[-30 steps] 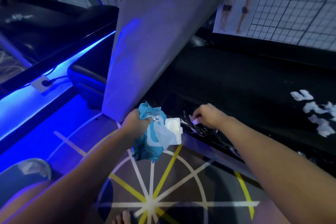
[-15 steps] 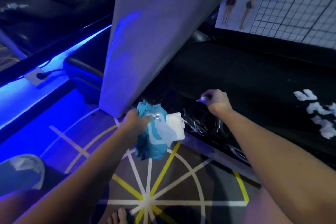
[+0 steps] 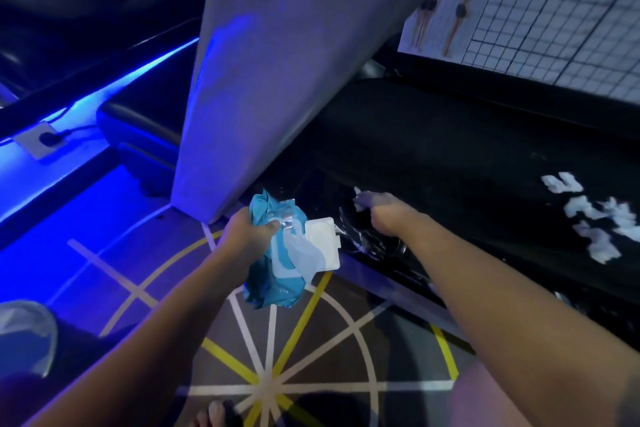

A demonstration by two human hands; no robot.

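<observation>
Head view: the left hand (image 3: 247,236) closes its grip round the upper end of a crumpled blue wipe pack (image 3: 277,274), thumb across its front; the pack hangs near the centre, over a floor (image 3: 166,253) marked with white and yellow lines, just left of the black tabletop (image 3: 450,163); its white flip lid (image 3: 323,246) stands open toward the right; the right hand (image 3: 379,210) is over the tabletop's near edge, blurred, with a white scrap (image 3: 356,191) at its fingertips; whether that grip is closed on the scrap I cannot tell; crumpled clear film (image 3: 367,243) lies beneath the hand; more white scraps (image 3: 588,222) lie far right on the tabletop; a grey pillar (image 3: 277,80) rises behind the pack.
</observation>
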